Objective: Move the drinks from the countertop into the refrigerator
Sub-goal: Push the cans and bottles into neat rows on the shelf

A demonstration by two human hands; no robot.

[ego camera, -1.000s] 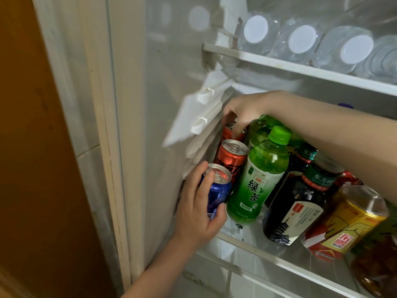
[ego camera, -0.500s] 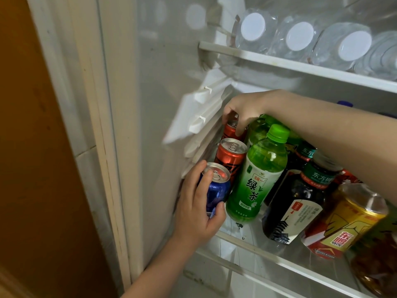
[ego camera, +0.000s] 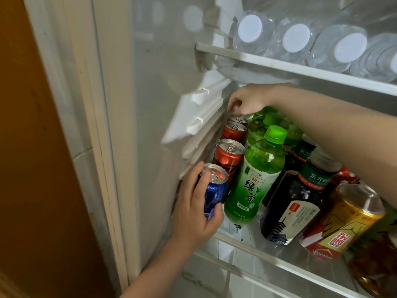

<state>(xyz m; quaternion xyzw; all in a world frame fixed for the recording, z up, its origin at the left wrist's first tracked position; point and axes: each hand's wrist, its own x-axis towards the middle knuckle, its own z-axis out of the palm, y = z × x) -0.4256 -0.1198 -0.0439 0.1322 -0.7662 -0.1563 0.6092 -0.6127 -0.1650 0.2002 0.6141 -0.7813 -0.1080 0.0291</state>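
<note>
At the front left of the refrigerator's glass shelf (ego camera: 247,239), a blue can (ego camera: 214,190) is gripped upright by the left hand (ego camera: 193,211), with the fingers wrapped round its far side and the thumb pressed on the near side. Behind it, 3 red cans (ego camera: 228,158) are lined up along the side wall. The right hand (ego camera: 247,102) is held over the rearmost red can (ego camera: 238,120), fingers curled down at its rim; whether that can is actually gripped cannot be told. A green tea bottle (ego camera: 255,175) is stood just beside the blue can, with dark bottles (ego camera: 296,203) next to it. Water bottles (ego camera: 296,37) are laid on the upper shelf (ego camera: 279,63).
</note>
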